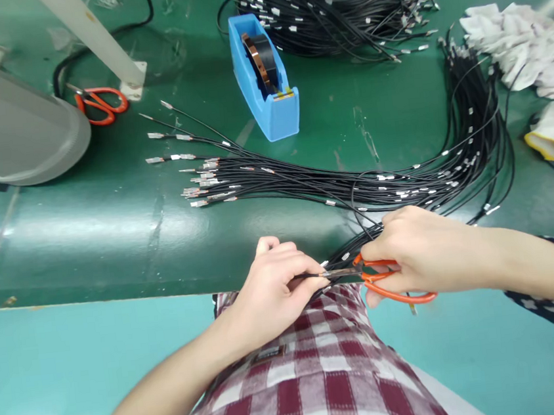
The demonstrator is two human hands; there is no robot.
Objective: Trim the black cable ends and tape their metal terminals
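Observation:
My right hand (pixel 403 253) grips a pair of scissors (pixel 399 292) with orange handles, its fingers through the loops. The blades point left and meet the spot where my left hand (pixel 284 276) pinches a thin black cable (pixel 308 275) between thumb and fingers. Whether the blades are touching the cable is too small to tell. Just behind my hands, more black cables (pixel 348 251) run over the table's front edge. A large bundle of black cables (pixel 298 173) with white labels and bare ends lies across the table beyond them.
A blue tape dispenser (pixel 282 118) stands behind the bundle, near a coiled heap of cables (pixel 335 10). White gloves (pixel 524 43) lie at the right. To the left are a grey machine (pixel 15 123), a second pair of orange-handled scissors (pixel 105 106) and a white post (pixel 101 38).

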